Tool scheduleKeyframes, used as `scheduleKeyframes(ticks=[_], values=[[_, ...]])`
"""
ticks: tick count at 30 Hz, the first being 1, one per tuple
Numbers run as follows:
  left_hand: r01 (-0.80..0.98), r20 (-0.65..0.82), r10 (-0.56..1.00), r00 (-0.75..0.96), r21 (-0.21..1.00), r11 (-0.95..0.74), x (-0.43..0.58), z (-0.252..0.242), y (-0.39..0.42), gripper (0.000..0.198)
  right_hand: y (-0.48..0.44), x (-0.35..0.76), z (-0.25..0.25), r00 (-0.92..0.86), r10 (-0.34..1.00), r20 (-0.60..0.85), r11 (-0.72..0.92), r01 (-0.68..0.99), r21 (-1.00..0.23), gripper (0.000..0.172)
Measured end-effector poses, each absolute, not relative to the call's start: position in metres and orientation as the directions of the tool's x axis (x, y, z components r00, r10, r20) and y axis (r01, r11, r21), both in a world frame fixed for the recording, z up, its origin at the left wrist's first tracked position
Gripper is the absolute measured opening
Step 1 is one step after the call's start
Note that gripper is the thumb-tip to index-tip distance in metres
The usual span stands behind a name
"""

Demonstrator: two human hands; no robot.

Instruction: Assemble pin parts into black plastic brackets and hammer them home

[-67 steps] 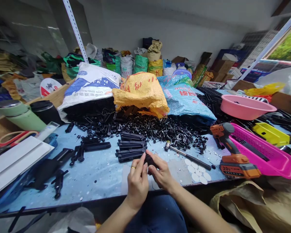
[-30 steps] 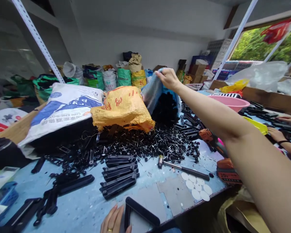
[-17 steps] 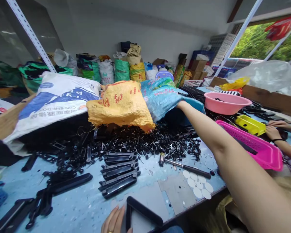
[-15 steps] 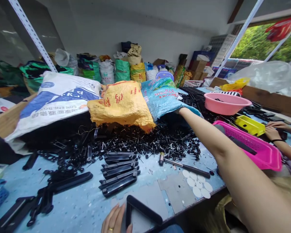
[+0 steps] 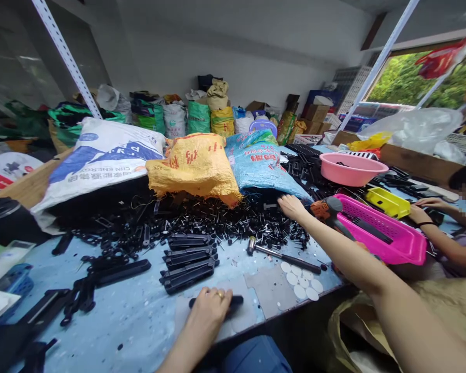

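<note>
My left hand point(image 5: 212, 308) is closed over a long black plastic bar point(image 5: 236, 301) on the grey mat point(image 5: 252, 316); the bar's ends stick out on both sides. My right hand point(image 5: 292, 207) is at the mouth of the blue woven sack point(image 5: 262, 163), palm down with curled fingers. What its fingertips hold, if anything, is lost among dark parts. Beneath the sacks spreads a heap of small black parts with metal pins point(image 5: 233, 223). Several black bars point(image 5: 190, 264) lie stacked left of the mat. A hammer point(image 5: 287, 257) rests between the heap and the mat.
White discs point(image 5: 301, 280) lie by the table's front edge. A power drill point(image 5: 328, 210), a magenta basket point(image 5: 404, 243), a yellow tray point(image 5: 388, 202) and a pink basin point(image 5: 351, 168) stand at right, near a co-worker's hands point(image 5: 421, 212). Orange point(image 5: 194, 166) and white sacks point(image 5: 101, 155) sit left.
My right hand has come out of the blue sack to its mouth. My left hand now covers the black piece, which stood open in a V and now appears as one bar.
</note>
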State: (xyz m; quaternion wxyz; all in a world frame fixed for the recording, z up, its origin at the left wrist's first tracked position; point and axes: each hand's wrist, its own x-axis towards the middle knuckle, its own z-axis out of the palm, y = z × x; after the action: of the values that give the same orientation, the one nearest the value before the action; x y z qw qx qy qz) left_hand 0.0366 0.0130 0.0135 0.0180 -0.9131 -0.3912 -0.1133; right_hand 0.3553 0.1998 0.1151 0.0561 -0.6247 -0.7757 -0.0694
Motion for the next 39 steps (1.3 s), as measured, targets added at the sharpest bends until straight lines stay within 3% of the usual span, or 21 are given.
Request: scheduleKeyframes(ticks=[1,4,7,9,17,20,27,34,39], values=[[0.761,0.209,0.750,0.627,0.039,-0.647,0.036,0.014,0.012,0.030,0.188,0.352,0.115,-0.271,0.956,0.115,0.260,0.960,0.104,0.018],[0.836,0.118,0.837,0.535,0.066,-0.544,0.036,0.022,0.010,0.026,0.137,0.330,0.107,-0.420,0.907,-0.025,0.421,0.904,0.076,0.022],[0.832,0.038,0.852,0.522,0.198,-0.518,0.043,0.030,0.010,0.027,0.076,0.300,0.090,-0.708,0.689,-0.154,0.721,0.692,0.045,0.040],[0.813,0.014,0.849,0.527,0.283,-0.509,0.048,0.031,0.011,0.031,0.044,0.284,0.077,-0.799,0.570,-0.190,0.818,0.574,0.044,0.042],[0.808,-0.058,0.859,0.509,0.376,-0.454,0.055,0.037,0.013,0.036,0.020,0.267,0.046,-0.738,0.627,-0.250,0.754,0.655,-0.041,0.041],[0.805,-0.089,0.851,0.518,0.387,-0.450,0.055,0.040,0.012,0.048,0.019,0.266,0.047,-0.734,0.628,-0.259,0.749,0.661,-0.057,0.042],[0.796,-0.040,0.853,0.520,0.385,-0.467,0.052,0.038,0.009,0.064,0.013,0.260,0.054,-0.700,0.684,-0.207,0.717,0.697,0.010,0.042],[0.733,0.167,0.830,0.533,0.399,-0.551,0.043,0.026,0.006,0.038,0.007,0.248,0.072,-0.720,0.688,-0.092,0.724,0.672,0.158,0.037],[0.749,0.172,0.841,0.513,0.388,-0.536,0.042,0.024,0.003,0.039,0.022,0.253,0.075,-0.759,0.641,-0.110,0.767,0.629,0.128,0.038]])
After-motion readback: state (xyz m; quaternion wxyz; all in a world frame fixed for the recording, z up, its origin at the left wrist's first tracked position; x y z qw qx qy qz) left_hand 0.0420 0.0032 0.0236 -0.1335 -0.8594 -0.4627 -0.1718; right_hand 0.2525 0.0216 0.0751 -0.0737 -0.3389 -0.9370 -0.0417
